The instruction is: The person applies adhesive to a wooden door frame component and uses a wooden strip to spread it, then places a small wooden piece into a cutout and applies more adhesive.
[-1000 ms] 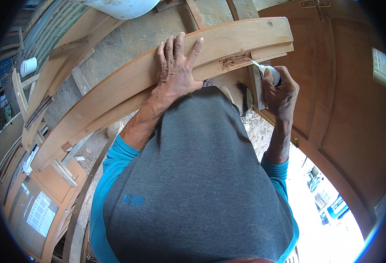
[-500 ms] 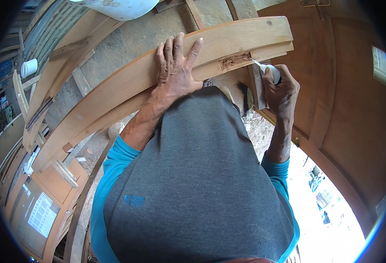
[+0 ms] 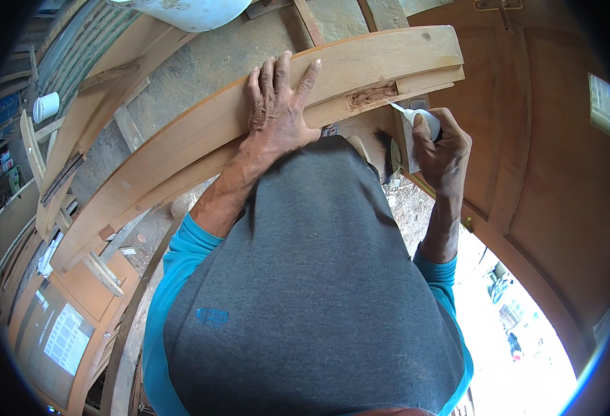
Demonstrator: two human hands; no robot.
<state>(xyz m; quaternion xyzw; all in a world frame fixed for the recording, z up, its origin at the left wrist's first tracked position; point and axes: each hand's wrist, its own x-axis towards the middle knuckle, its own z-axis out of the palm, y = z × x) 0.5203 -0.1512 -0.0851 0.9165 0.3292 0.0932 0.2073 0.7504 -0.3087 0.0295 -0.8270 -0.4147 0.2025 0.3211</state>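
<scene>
Left hand (image 3: 276,116) spread flat on curved wooden board (image 3: 215,125), right hand (image 3: 445,149) gripping white nozzled bottle (image 3: 427,116)

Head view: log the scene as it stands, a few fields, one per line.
Left hand: spread on the curved wooden piece
Right hand: gripping the white bottle
Nozzle: pointing up-left, tip by the rough recess; contact unclear
Recess: reddish brown, along the wood's near edge
Beyond the wood: white bucket
Far right: large brown wooden panel
</scene>
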